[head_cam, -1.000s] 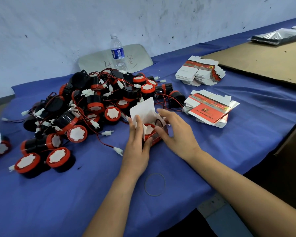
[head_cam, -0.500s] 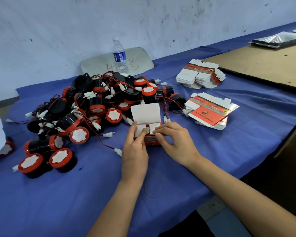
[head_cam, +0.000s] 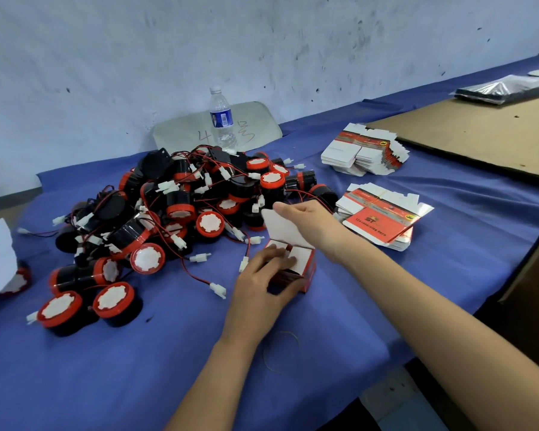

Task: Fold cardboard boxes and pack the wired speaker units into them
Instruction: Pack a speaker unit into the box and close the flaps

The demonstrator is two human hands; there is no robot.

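Inspector: How is the grip of each hand stated?

Technician: The box (head_cam: 310,272) is gripped by the left hand (head_cam: 257,283). Its fingers are curled over the two white side flaps (head_cam: 301,258), which are pressed down. The lid flap (head_cam: 282,227), raised and tilted, is pinched at its far edge by the right hand (head_cam: 307,219).

Inspector: Where is the box located, and what is placed around it?

Technician: The box is stood on the table (head_cam: 106,377), which is covered in blue cloth. The wired speaker units (head_cam: 175,213) are heaped in a pile to the left of the box and behind it. A stack of flat cartons (head_cam: 383,223) is laid just right of the box, and a second stack (head_cam: 363,150) is found farther behind it. A rubber band (head_cam: 282,351) is laid in front of the box. A water bottle (head_cam: 221,119) is stood well behind the box, beyond the pile.
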